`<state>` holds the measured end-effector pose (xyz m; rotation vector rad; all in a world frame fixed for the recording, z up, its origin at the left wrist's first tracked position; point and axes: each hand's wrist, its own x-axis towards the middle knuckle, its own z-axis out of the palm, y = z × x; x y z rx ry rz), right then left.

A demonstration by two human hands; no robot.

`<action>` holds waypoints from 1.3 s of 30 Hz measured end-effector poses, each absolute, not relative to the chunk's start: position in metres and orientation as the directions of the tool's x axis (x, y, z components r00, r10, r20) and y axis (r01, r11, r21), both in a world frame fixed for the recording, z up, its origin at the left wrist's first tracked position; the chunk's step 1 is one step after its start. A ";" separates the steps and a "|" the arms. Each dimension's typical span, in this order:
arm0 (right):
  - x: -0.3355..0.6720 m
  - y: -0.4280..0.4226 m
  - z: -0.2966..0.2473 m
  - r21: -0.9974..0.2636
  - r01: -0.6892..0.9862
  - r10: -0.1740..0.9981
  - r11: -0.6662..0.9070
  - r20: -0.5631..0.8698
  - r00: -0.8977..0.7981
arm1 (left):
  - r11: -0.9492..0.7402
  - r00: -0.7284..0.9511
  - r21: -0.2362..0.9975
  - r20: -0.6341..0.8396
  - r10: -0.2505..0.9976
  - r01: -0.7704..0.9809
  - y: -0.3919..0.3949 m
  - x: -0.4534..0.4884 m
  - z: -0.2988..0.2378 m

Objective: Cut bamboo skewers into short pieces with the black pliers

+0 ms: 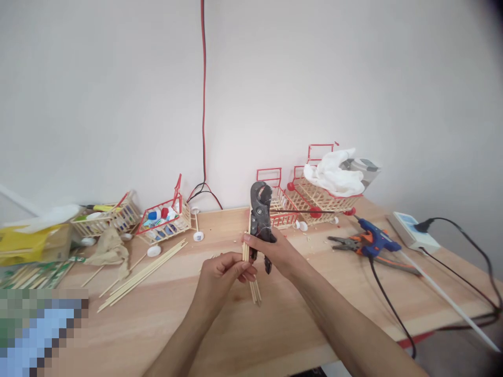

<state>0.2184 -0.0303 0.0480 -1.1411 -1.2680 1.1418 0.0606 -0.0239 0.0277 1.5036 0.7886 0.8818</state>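
My left hand (pixel 226 269) is closed around a small bundle of thin wooden sticks (pixel 255 292), held roughly upright over the table. Their lower ends stick out below my fingers. In my right hand (pixel 281 251) is a black hand cutter (pixel 260 209) with a rounded head, pointing up. My right thumb presses against the sticks just above my left fingers, so the two hands nearly touch. The cutter's head stands right beside the sticks' upper part; whether its jaws touch them I cannot tell. My palm hides part of its handles.
More wooden sticks (pixel 143 275) lie to the left. Small stick-built carts (pixel 167 225) with red handles line the wall, one carrying a white cloth (pixel 336 173). At right are a blue glue gun (pixel 379 235), pliers (pixel 348 243), a power strip (pixel 414 231) and trailing cords.
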 end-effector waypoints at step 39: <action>0.229 -0.027 0.035 -0.979 0.181 0.995 0.089 0.095 0.021 | -0.046 0.608 0.999 0.040 0.793 -0.006 -0.020 0.060 0.019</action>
